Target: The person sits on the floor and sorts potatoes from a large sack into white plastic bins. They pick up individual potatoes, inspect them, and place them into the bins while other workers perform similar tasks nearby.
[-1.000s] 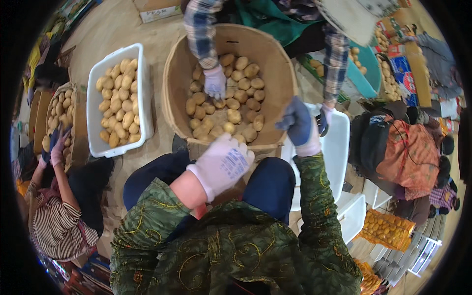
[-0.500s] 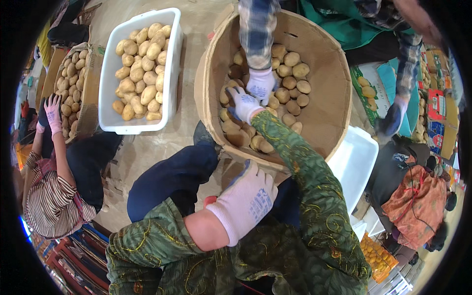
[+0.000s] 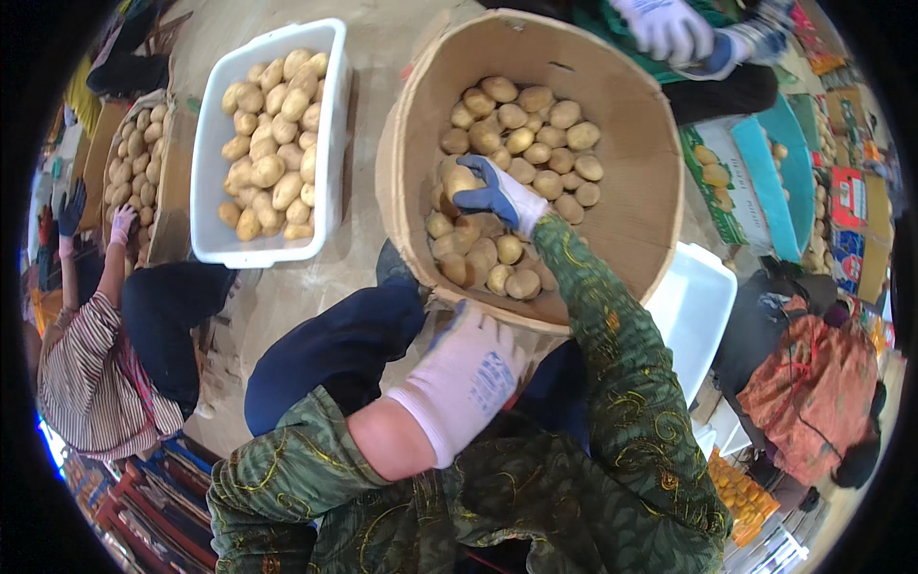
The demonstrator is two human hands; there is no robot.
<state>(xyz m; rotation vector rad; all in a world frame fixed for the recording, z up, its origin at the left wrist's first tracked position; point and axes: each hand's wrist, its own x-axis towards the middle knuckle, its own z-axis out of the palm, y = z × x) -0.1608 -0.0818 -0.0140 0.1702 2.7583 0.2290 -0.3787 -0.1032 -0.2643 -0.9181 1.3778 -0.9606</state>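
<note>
Potatoes (image 3: 546, 184) are spread over the bottom of a deep, rounded cardboard box (image 3: 626, 124) in the upper middle of the frame. One potato (image 3: 457, 179), toward the left side of that box, is gripped between the thumb and fingers of the right hand (image 3: 507, 198), which is covered by a pale glove with a blue palm. The left hand (image 3: 469, 373), also gloved, is held just below the near rim, at the lower middle of the frame; its back is turned up and its palm is hidden, so whether it is open or closed cannot be told. More potatoes are heaped in a white tub (image 3: 332, 191) at the upper left, while a second white tub (image 3: 693, 316) is partly covered by the right sleeve (image 3: 622, 316), right of centre. At the upper right, a co-worker's gloved hands (image 3: 669, 29) are held close together beyond the far rim. At the far left, a carton (image 3: 175, 191) is filled with potatoes, and an orange net sack (image 3: 736, 497) is seen at the lower right.
</note>
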